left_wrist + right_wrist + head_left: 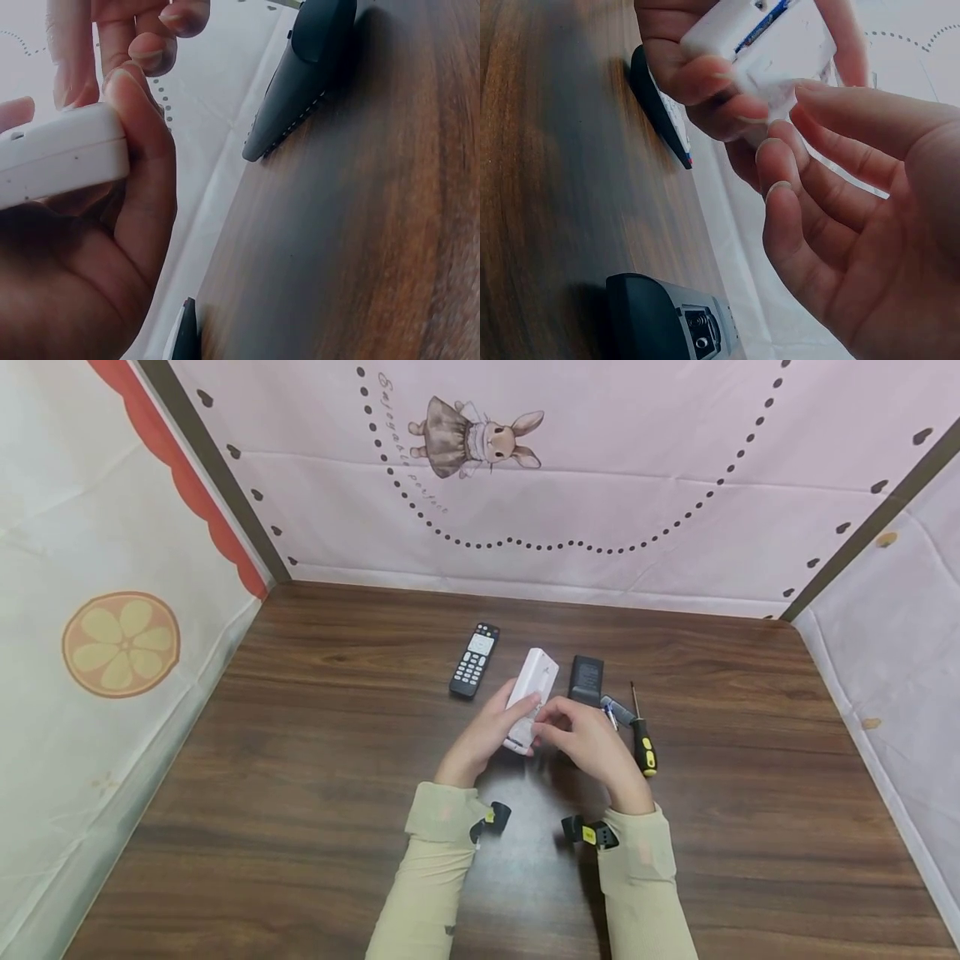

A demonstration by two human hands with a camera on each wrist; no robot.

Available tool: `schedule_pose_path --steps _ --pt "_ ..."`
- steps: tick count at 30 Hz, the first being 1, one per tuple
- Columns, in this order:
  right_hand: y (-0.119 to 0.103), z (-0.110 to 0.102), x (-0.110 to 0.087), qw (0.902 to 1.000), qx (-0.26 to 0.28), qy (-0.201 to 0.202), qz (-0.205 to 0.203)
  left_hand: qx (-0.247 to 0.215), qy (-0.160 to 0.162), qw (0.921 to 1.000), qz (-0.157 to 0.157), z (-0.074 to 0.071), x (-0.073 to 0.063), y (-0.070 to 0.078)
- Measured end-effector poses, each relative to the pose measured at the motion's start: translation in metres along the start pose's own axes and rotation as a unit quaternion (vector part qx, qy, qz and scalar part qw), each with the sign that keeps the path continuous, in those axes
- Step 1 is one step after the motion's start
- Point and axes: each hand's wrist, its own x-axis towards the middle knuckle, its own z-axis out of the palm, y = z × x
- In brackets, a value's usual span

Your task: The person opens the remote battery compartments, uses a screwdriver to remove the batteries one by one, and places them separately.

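A white remote control (542, 670) is tilted up over the table, its long smooth side facing up. My left hand (486, 735) grips it by the lower half, with the thumb across its top face. Bent over its near end, my right hand (592, 745) pinches at the white casing with thumb and forefinger, its other fingers loosely curled. In the right wrist view a narrow blue strip (762, 27) shows in a slot along the remote. The right fingertips (810, 91) meet the casing, and part of it lies hidden behind them.
A black remote (474, 662) with pale buttons lies left of the hands. To their right are a black device (587, 675), a small grey piece (621, 711), a slim blue-and-white item (611, 717) and a screwdriver (643, 747). Printed cloth walls (637, 502) border the wooden table (315, 735).
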Motion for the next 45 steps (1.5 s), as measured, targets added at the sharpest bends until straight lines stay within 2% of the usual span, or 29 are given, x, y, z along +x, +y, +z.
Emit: schedule_pose_path --steps 5,10,15,18,28,34,40,45 --pt "-0.002 0.001 0.001 1.0000 -0.001 -0.005 -0.006 -0.018 -0.008 0.9998 0.002 0.001 0.001 0.000" --pt "-0.001 0.001 0.001 1.0000 -0.003 -0.006 0.000 -0.014 -0.007 0.9999 -0.004 0.001 0.000 0.004" --pt "-0.003 0.004 0.002 0.9999 -0.007 -0.007 -0.007 0.020 0.029 0.9994 0.004 0.006 -0.008 0.018" --pt "-0.004 0.006 0.003 0.9998 -0.011 -0.007 -0.011 0.021 0.050 0.9985 0.005 0.008 -0.011 0.023" --pt "-0.009 0.010 0.005 0.9989 -0.022 0.007 -0.040 -0.005 0.063 0.9980 0.009 0.007 -0.011 0.022" --pt "-0.007 0.008 0.006 0.9990 -0.025 0.025 -0.028 -0.009 0.065 0.9978 0.008 0.006 -0.009 0.022" --pt "-0.007 0.006 0.004 1.0000 -0.006 0.005 -0.003 -0.016 0.063 0.9978 0.014 0.005 -0.009 0.021" --pt "-0.005 0.003 0.003 0.9994 0.000 0.028 -0.022 -0.043 0.052 0.9976 0.014 -0.002 -0.002 0.009"
